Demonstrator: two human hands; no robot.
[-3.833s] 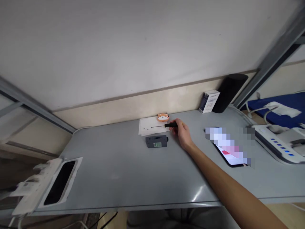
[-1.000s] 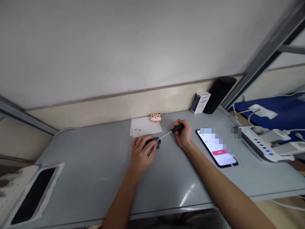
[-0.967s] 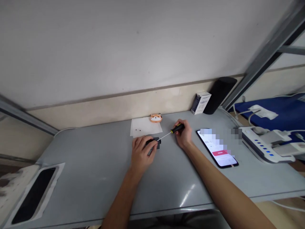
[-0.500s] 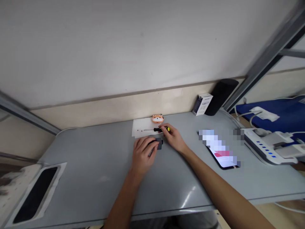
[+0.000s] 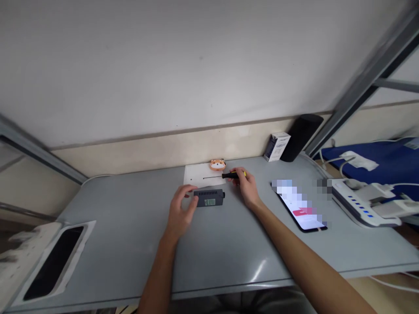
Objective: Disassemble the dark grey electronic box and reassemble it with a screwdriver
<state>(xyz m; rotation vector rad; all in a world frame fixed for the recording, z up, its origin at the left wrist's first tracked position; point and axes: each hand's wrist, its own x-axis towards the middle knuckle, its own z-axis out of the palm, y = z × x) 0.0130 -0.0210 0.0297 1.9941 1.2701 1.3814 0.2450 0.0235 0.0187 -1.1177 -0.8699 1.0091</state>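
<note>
A small dark grey box (image 5: 209, 198) with a row of vent slots and a green label lies on the desk. At its left end is my left hand (image 5: 181, 207), thumb at the near side and forefinger at the far corner, gripping that end. My right hand (image 5: 244, 185) holds a screwdriver (image 5: 229, 175) by its black and yellow handle. The thin shaft points left over a white sheet of paper (image 5: 193, 172), its tip at a tiny dark piece that looks like a screw. Another small dark speck (image 5: 191, 179) lies on the paper further left.
An orange dog-faced case (image 5: 218, 164) sits at the paper's back edge. To the right lie a lit phone (image 5: 301, 211) and a power strip (image 5: 356, 205) with plugs. A small carton (image 5: 277, 146) and black cylinder (image 5: 301, 137) stand behind; a dark phone-shaped slab (image 5: 54, 264) lies left.
My left hand has shifted left from over the box to its left end, uncovering the vents and label. My right hand and the screwdriver have moved slightly right.
</note>
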